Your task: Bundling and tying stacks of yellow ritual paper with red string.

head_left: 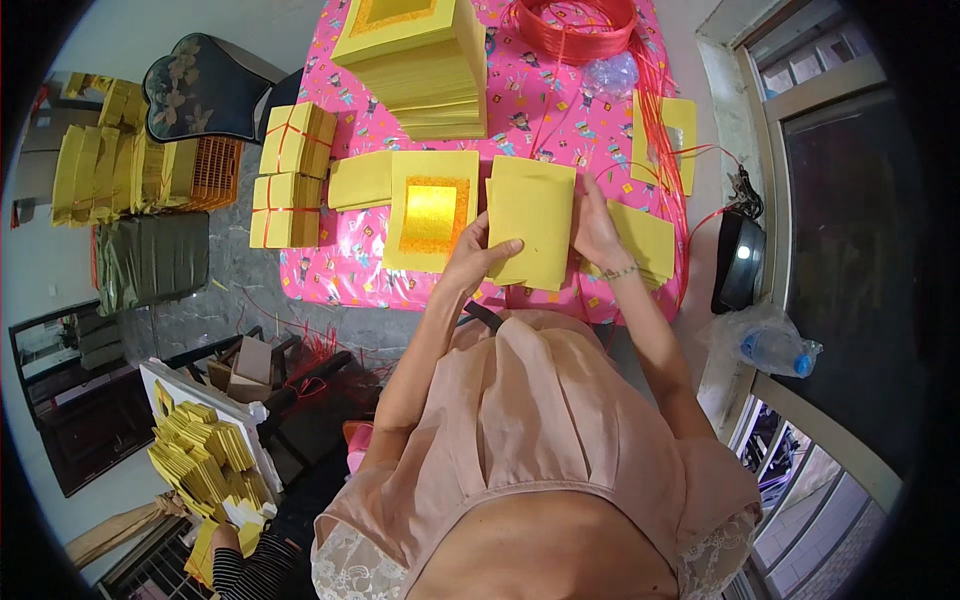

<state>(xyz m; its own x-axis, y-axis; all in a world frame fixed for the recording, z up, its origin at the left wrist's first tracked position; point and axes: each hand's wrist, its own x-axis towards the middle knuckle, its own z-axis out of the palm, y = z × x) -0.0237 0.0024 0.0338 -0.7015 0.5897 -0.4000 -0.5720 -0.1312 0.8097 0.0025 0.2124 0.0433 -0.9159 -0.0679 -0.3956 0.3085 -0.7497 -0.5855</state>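
A folded stack of yellow paper sheets (533, 220) is in front of me, above the pink patterned tablecloth. My left hand (472, 260) grips its left edge, thumb pressed on top. Along its right edge my right hand (598, 235) lies flat, fingers stretched out. Left of the stack is a yellow sheet with a shiny gold square (433, 215), overlapping plain yellow sheets (362, 180). More yellow sheets (645, 243) lie by my right wrist. Two bundles (297, 140) tied with red strips sit at the table's left edge.
A tall yellow paper stack (430, 85) and a coil of red plastic strips (575, 35) stand at the back. Loose strips hang down the table's right side. A black device (740, 260) and a bagged bottle (775, 350) are at right. Lower left, another person's hand (226, 540) touches yellow paper.
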